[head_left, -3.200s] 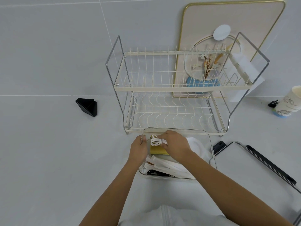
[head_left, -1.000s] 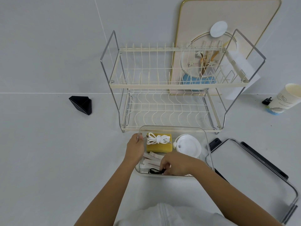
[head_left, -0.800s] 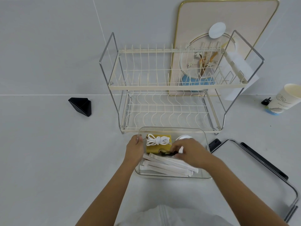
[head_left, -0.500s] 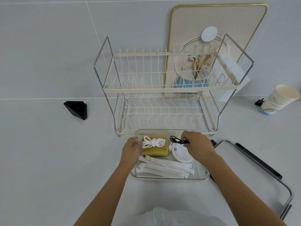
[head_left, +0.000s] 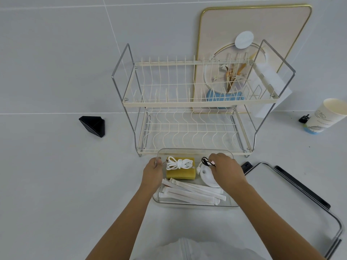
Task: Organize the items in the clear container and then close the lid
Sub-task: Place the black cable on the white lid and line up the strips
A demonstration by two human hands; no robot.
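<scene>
Sorting is under way: your left hand (head_left: 153, 170) grips the clear container (head_left: 195, 203) by its left rim, just near the rack, while your right hand (head_left: 226, 170) pinches a black cord (head_left: 205, 161) above the far-right corner. Set it down, then fetch the lid (head_left: 293, 192) lying right.

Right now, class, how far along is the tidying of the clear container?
Partly done. The white cord lies on the yellow sponge, and the white sticks are lined up near the front wall. The right hand holds a small black item over the white disc; the left hand steadies the container. The lid lies beside it, not yet fitted.
</scene>
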